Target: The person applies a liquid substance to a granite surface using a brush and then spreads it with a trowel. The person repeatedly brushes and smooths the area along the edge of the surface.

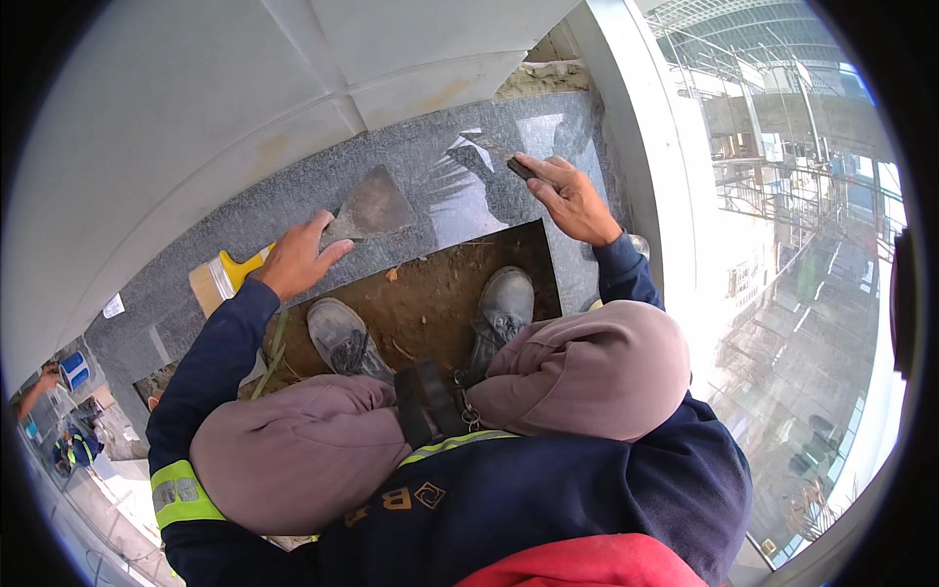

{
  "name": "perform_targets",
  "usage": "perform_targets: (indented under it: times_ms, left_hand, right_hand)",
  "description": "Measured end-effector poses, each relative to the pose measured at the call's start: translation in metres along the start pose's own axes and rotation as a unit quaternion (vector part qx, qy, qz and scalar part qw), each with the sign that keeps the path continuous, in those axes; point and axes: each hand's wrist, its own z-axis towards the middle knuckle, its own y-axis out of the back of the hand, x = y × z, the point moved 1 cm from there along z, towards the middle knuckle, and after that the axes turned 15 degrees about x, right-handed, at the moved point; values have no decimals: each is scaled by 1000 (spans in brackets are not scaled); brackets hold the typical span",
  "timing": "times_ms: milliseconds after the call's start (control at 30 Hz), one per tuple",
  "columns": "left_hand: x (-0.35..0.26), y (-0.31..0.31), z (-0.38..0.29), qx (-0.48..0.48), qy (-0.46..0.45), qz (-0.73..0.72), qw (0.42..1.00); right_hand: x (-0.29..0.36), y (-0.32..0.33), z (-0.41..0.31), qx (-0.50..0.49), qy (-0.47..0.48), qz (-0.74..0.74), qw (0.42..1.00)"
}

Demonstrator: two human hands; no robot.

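A flat, broad-bladed trowel (375, 202) dusted with grey lies against the polished grey stone slab (433, 176). My left hand (299, 253) holds its narrow end between thumb and fingers; the palm hides any handle. Just beside that hand rests a paintbrush (220, 280) with a yellow handle and pale bristles. Its handle end passes behind my wrist. Over the slab's right part, my right hand (571, 199) grips the dark handle of a putty knife (521, 169). That knife's thin blade points up and left, above a bright reflection in the stone.
White wall panels (242, 117) rise behind the slab, and a white post (645, 132) stands at right beside glass. My shoes (506, 293) are on bare soil (411, 308) within the slab's cutout. A person (77, 446) in a reflective vest is at far left, near a blue-and-white container (74, 370).
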Motion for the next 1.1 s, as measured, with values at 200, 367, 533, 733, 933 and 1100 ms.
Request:
perform_targets:
  times_ms: [200,367,533,733,933,1100]
  left_hand:
    - [-17,-12,6,54,-22,-1,998]
    - [-17,-14,-3,73,-17,21,997]
    - [-1,-25,-8,62,-28,12,998]
    - [-9,-23,-8,93,15,-3,996]
    - [-3,-27,-7,83,2,14,996]
    - [-1,-27,-2,112,19,-2,993]
  right_hand:
    - [-16,-40,42,-95,60,-125,986]
    - [-10,-62,63,-59,74,-194,976]
    - [-6,-57,89,-50,172,-280,943]
    - [5,-3,104,20,119,-453,883]
    - [-18,40,101,51,74,-517,851]
    - [-37,63,101,58,68,-552,829]
